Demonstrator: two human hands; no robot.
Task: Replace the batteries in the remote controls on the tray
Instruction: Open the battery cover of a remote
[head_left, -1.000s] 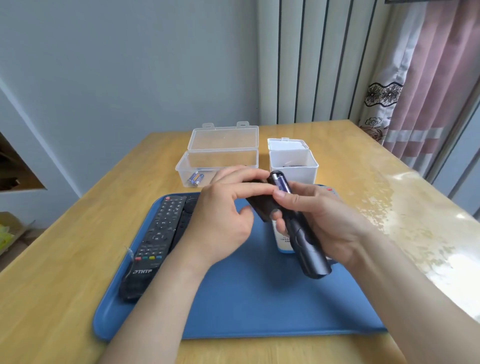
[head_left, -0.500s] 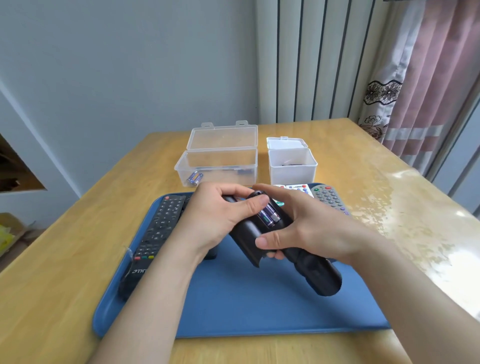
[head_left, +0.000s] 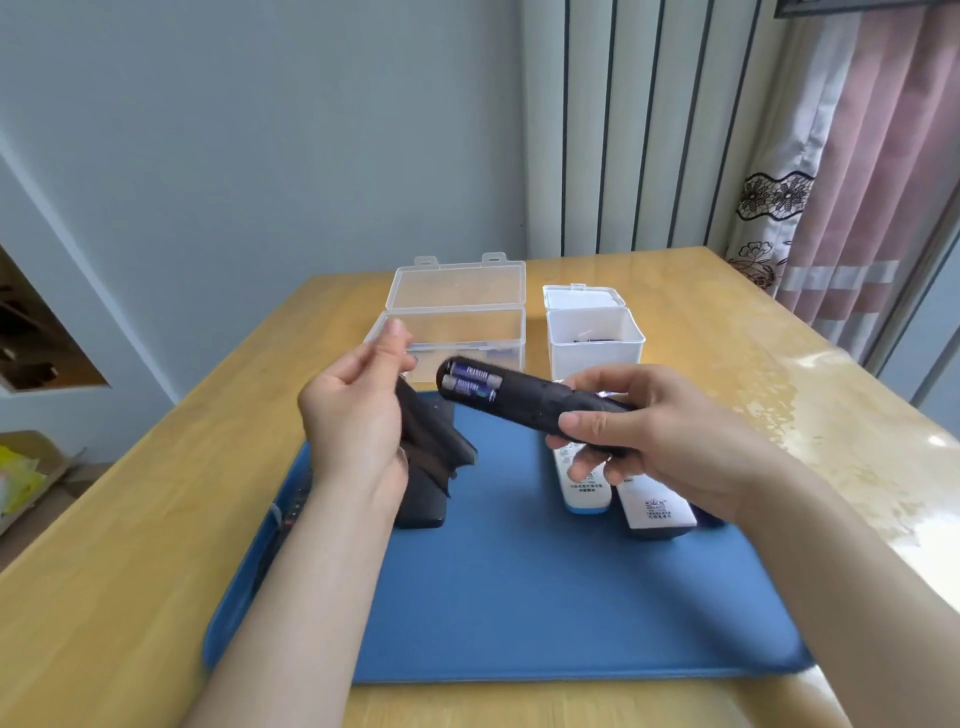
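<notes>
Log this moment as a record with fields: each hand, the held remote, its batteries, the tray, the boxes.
left hand: holds the black battery cover, clear of the remote
right hand: grips the held remote above the tray
batteries: two, side by side in the open compartment
tray: blue; white remotes and a dark remote lie on it
boxes: clear box and white box, both with lids open, behind the tray
</notes>
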